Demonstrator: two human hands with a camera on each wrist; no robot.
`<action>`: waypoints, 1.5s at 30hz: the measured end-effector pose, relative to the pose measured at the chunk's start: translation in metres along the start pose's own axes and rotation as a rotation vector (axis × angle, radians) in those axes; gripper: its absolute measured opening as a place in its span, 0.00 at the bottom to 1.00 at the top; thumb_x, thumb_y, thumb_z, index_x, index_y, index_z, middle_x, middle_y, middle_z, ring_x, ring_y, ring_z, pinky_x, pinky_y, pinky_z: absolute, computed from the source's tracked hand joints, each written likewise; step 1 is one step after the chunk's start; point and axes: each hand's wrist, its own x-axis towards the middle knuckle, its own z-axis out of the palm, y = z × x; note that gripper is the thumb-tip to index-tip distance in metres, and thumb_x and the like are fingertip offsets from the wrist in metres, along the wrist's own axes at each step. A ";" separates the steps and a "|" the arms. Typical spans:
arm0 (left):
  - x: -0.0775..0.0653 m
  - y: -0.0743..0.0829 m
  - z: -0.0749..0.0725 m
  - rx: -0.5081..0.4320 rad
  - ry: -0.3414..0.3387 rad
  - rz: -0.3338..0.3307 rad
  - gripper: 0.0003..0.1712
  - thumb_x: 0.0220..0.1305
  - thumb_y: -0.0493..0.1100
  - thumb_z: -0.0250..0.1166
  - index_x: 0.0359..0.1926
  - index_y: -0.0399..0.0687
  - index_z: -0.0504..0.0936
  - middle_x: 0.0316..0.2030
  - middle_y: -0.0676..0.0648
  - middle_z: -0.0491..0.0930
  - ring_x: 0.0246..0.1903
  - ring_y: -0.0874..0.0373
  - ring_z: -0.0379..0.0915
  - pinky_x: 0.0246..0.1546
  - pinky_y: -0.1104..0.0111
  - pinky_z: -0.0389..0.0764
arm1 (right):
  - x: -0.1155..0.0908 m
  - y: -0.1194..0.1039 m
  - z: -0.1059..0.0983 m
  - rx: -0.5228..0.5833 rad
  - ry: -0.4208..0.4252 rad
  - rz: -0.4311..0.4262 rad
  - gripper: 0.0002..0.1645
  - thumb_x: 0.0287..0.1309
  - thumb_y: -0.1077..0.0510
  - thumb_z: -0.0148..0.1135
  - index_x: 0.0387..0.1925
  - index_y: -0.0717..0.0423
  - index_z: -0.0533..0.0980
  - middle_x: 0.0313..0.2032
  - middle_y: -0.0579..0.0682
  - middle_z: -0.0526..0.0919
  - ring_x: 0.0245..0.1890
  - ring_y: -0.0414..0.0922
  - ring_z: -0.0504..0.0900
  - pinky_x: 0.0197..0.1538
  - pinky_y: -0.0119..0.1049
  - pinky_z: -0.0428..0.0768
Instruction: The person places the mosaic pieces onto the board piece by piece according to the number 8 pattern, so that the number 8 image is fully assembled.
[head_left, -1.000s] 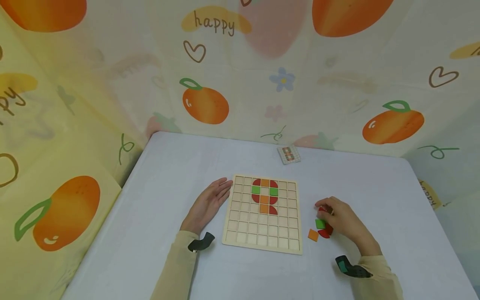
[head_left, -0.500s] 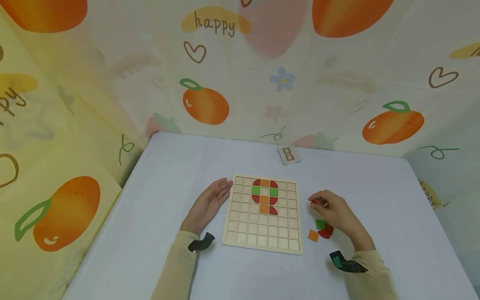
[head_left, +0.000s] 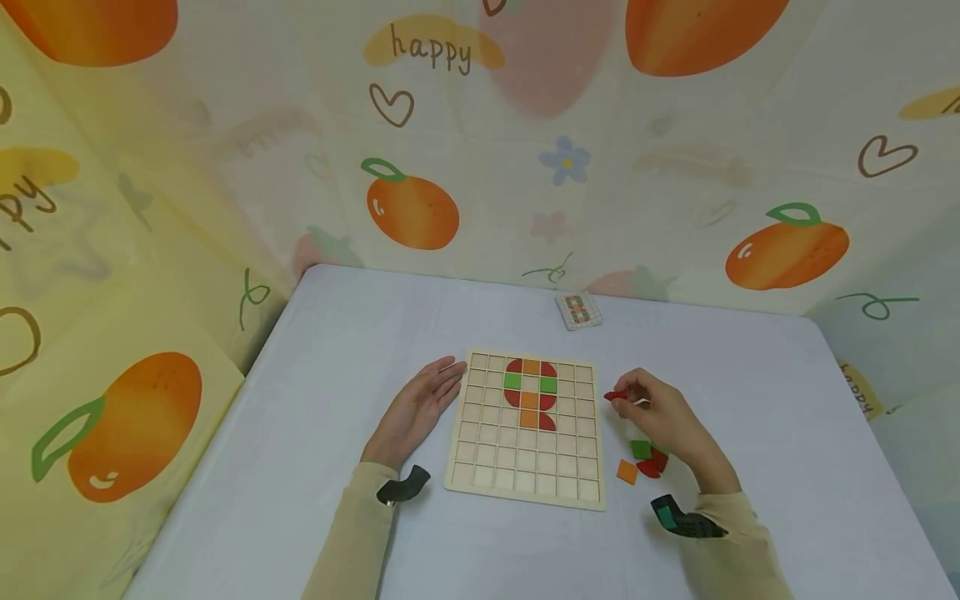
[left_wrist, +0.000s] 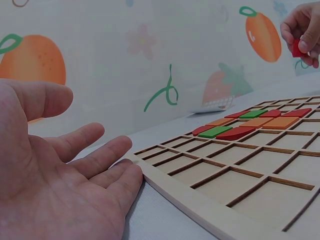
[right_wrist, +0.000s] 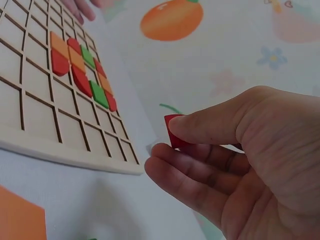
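Observation:
A wooden grid board (head_left: 495,457) lies mid-table, with red, orange and green tiles set in its upper cells. My left hand (head_left: 417,410) rests at the board's left edge, palm turned up and fingers loosely extended; its fingertips touch the rim, as the left wrist view shows. Between thumb and fingers my right hand (head_left: 667,417) pinches a red tile (right_wrist: 173,132), held above the table just off the board's right edge. Below that hand lie loose pieces: a green square tile (head_left: 641,450), red tiles (head_left: 649,468) and an orange square tile (head_left: 627,472).
A small stack of pattern cards (head_left: 578,311) sits behind the board near the table's far edge. A printed curtain (head_left: 480,208) hangs behind the table, and another covers the left side.
My right hand has lifted a red tile from the loose pieces and carried it left and away from me, toward the board. The left hand has stayed in place.

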 end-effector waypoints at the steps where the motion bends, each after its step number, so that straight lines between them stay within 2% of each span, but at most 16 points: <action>1: 0.000 0.000 0.000 0.000 -0.002 0.001 0.32 0.83 0.45 0.43 0.79 0.41 0.47 0.78 0.39 0.53 0.79 0.50 0.48 0.80 0.64 0.53 | 0.001 -0.001 0.000 -0.002 0.003 0.001 0.10 0.65 0.65 0.65 0.46 0.59 0.74 0.40 0.56 0.86 0.38 0.47 0.82 0.37 0.26 0.82; 8: -0.001 0.000 0.001 0.000 -0.007 0.000 0.32 0.83 0.45 0.42 0.80 0.41 0.46 0.78 0.39 0.52 0.80 0.50 0.47 0.81 0.62 0.51 | 0.008 -0.008 0.004 -0.056 0.017 -0.028 0.17 0.66 0.63 0.65 0.55 0.60 0.79 0.46 0.54 0.86 0.43 0.48 0.81 0.43 0.27 0.82; 12: -0.001 0.001 0.002 0.009 0.004 0.001 0.32 0.83 0.45 0.42 0.79 0.41 0.47 0.78 0.39 0.53 0.79 0.49 0.47 0.81 0.62 0.50 | 0.013 -0.013 0.006 -0.061 0.002 -0.035 0.14 0.68 0.61 0.64 0.53 0.57 0.81 0.49 0.52 0.87 0.45 0.47 0.79 0.46 0.29 0.81; 18: -0.001 0.001 0.004 0.028 0.011 0.003 0.31 0.83 0.44 0.42 0.79 0.40 0.48 0.78 0.39 0.53 0.79 0.49 0.48 0.81 0.62 0.51 | 0.021 -0.023 0.013 -0.030 -0.031 -0.072 0.11 0.68 0.59 0.63 0.50 0.54 0.82 0.47 0.50 0.88 0.43 0.45 0.80 0.45 0.29 0.80; 23: -0.001 0.001 0.003 0.032 0.008 0.001 0.32 0.83 0.45 0.41 0.80 0.41 0.46 0.78 0.39 0.53 0.79 0.50 0.48 0.81 0.62 0.51 | 0.029 -0.032 0.019 -0.008 -0.030 -0.134 0.11 0.67 0.60 0.65 0.49 0.55 0.83 0.45 0.48 0.86 0.41 0.43 0.78 0.43 0.28 0.79; 28: -0.001 0.001 0.003 0.040 0.018 0.002 0.31 0.84 0.45 0.41 0.80 0.42 0.47 0.78 0.40 0.54 0.79 0.50 0.48 0.81 0.63 0.53 | 0.036 -0.036 0.027 0.010 -0.049 -0.172 0.12 0.67 0.61 0.64 0.51 0.58 0.83 0.45 0.51 0.85 0.41 0.43 0.78 0.43 0.29 0.80; 36: -0.001 0.001 0.004 0.030 0.020 0.001 0.31 0.83 0.45 0.42 0.80 0.42 0.48 0.78 0.39 0.53 0.79 0.50 0.48 0.80 0.63 0.53 | 0.042 -0.041 0.037 0.014 -0.088 -0.202 0.13 0.69 0.62 0.61 0.52 0.59 0.82 0.48 0.53 0.85 0.45 0.46 0.80 0.46 0.31 0.81; 42: -0.002 0.001 0.004 0.031 0.025 0.005 0.31 0.83 0.45 0.43 0.79 0.42 0.49 0.78 0.39 0.54 0.79 0.49 0.49 0.80 0.63 0.54 | 0.046 -0.047 0.045 0.065 -0.130 -0.208 0.10 0.68 0.62 0.62 0.49 0.57 0.82 0.45 0.52 0.86 0.41 0.44 0.81 0.42 0.30 0.80; 45: -0.002 0.001 0.003 0.027 0.023 0.003 0.31 0.83 0.45 0.43 0.79 0.42 0.49 0.78 0.39 0.54 0.79 0.49 0.49 0.80 0.62 0.53 | 0.049 -0.049 0.049 0.076 -0.154 -0.200 0.09 0.68 0.62 0.63 0.47 0.57 0.82 0.44 0.52 0.86 0.39 0.47 0.83 0.40 0.29 0.81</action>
